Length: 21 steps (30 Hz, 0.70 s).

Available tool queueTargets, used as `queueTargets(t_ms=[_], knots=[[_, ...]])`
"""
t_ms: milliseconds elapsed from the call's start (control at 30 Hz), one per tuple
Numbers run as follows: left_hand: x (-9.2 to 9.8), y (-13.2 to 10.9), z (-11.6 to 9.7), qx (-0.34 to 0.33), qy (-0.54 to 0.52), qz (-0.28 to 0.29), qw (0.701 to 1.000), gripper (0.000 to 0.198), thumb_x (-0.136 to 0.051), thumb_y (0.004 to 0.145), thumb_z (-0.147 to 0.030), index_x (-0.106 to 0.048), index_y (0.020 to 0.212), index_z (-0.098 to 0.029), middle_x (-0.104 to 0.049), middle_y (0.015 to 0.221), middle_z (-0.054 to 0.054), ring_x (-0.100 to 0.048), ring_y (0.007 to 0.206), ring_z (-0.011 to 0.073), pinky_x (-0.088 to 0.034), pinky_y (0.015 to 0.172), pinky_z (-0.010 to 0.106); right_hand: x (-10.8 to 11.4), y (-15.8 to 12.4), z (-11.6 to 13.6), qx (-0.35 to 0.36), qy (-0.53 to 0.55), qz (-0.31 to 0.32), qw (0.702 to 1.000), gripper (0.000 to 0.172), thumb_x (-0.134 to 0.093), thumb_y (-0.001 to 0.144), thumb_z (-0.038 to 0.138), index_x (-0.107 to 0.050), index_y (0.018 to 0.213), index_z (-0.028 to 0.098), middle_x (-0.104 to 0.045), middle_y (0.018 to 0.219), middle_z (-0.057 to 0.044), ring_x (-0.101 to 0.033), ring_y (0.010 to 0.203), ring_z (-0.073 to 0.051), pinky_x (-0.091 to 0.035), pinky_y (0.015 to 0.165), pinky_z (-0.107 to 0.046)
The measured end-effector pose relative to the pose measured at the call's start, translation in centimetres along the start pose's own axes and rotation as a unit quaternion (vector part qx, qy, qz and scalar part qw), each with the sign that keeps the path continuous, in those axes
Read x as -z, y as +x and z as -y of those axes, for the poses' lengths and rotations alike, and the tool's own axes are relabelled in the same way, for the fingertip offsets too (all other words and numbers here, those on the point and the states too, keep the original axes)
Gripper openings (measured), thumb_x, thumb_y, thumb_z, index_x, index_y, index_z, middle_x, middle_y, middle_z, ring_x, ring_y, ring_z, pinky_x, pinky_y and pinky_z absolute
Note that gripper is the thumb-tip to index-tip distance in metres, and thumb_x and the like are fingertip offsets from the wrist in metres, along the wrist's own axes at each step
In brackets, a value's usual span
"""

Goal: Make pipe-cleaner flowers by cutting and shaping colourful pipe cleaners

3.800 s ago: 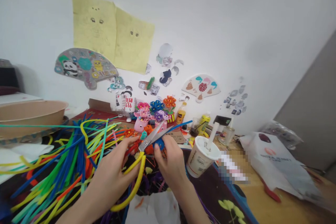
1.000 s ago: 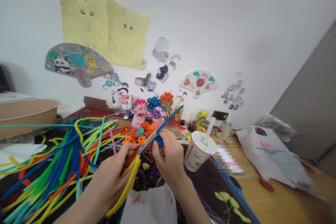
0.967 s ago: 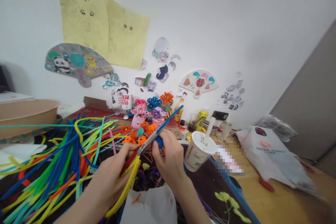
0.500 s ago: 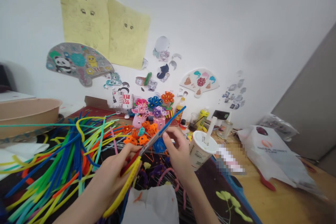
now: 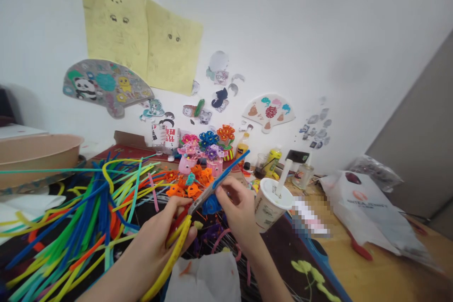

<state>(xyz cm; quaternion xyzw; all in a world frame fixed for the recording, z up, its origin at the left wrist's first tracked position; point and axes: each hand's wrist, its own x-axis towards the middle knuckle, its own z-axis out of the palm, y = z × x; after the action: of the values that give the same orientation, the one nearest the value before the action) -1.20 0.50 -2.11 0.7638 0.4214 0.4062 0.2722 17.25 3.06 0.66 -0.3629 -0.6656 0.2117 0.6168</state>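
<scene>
My left hand (image 5: 155,236) is closed around a pair of scissors (image 5: 201,200) with red handles, their grey blades aimed up and to the right. A thick yellow strip (image 5: 173,259) curves down from the same hand; its kind is unclear. With its fingers pinched at the blades' tip, my right hand (image 5: 239,205) holds a blue pipe cleaner (image 5: 235,163) that slants up to the right. A blue piece (image 5: 211,204) shows just under the blades. Beyond both hands lie several orange pipe-cleaner flowers (image 5: 194,181).
A heap of coloured pipe cleaners (image 5: 81,217) spreads at the left beside a tan basin (image 5: 38,151). Close to my right hand stands a lidded cup (image 5: 271,205) with a straw. White paper (image 5: 203,278) lies in front; a plastic bag (image 5: 368,207) sits far right.
Both hands have shifted slightly, with the scissors and the blue pipe cleaner still in them. The pipe cleaner's upper end sits a little lower.
</scene>
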Motion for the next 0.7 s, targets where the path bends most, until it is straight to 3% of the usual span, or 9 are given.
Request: queueTargets(t_ms=[333, 567, 700], knots=[[0.0, 0.5, 1.8, -0.004, 0.029, 0.012, 1.0, 0.024, -0.045, 0.092, -0.05, -0.05, 0.101, -0.029, -0.076, 0.087, -0.001, -0.073, 0.068, 0.017, -0.052, 0.061, 0.021, -0.1, 0.0, -0.1, -0.027, 0.017, 0.006, 0.999, 0.015, -0.057, 0.084, 0.021, -0.057, 0.068, 0.019, -0.052, 0.065, 0.002, -0.046, 0.06, -0.013, -0.035, 0.057, -0.025], [-0.1, 0.2, 1.3, -0.01, 0.033, 0.013, 0.999, 0.02, -0.045, 0.092, -0.047, -0.048, 0.1, -0.028, -0.075, 0.085, 0.0, -0.072, 0.071, 0.0184, -0.052, 0.062, 0.023, 0.1, 0.0, -0.3, -0.027, 0.048, -0.016, 0.998, 0.015, -0.058, 0.083, 0.019, -0.057, 0.068, 0.02, -0.051, 0.064, 0.003, -0.046, 0.065, -0.015, -0.036, 0.059, -0.024], [-0.2, 0.0, 0.7, 0.007, 0.064, 0.025, 0.998, 0.024, -0.042, 0.094, -0.046, -0.044, 0.11, -0.028, -0.076, 0.086, 0.0, -0.072, 0.071, 0.0187, -0.052, 0.063, 0.025, -0.5, -0.4, -0.1, -0.038, 0.058, -0.009, 0.998, 0.016, -0.057, 0.082, 0.019, -0.056, 0.066, 0.019, -0.049, 0.062, 0.003, -0.045, 0.062, -0.014, -0.036, 0.059, -0.025]])
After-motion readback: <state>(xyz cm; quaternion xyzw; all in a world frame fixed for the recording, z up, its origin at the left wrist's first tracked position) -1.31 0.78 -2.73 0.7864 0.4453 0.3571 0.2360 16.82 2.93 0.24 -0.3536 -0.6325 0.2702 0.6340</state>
